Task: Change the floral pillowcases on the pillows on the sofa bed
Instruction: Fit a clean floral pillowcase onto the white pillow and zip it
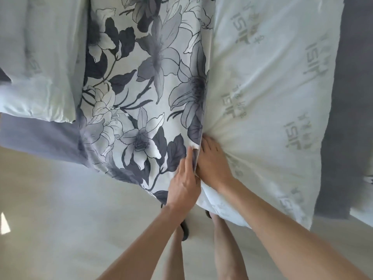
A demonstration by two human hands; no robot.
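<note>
A floral pillowcase [141,87], white with grey and dark blue flowers, hangs down the middle of the head view. A bare white pillow [262,98] with pale printed lettering lies against its right edge. My left hand [184,184] grips the pillowcase's open edge, thumb on the printed side and fingers hidden behind the cloth. My right hand [212,164] presses into the pillow right at that edge, and the pillow's fabric puckers around its fingers, whose tips are hidden.
A second bare white pillow [38,57] lies at the upper left on a blue-grey sheet [40,134]. Dark grey sofa bed fabric [347,98] shows at the right. Pale floor [80,219] and my legs in dark sandals [184,229] are below.
</note>
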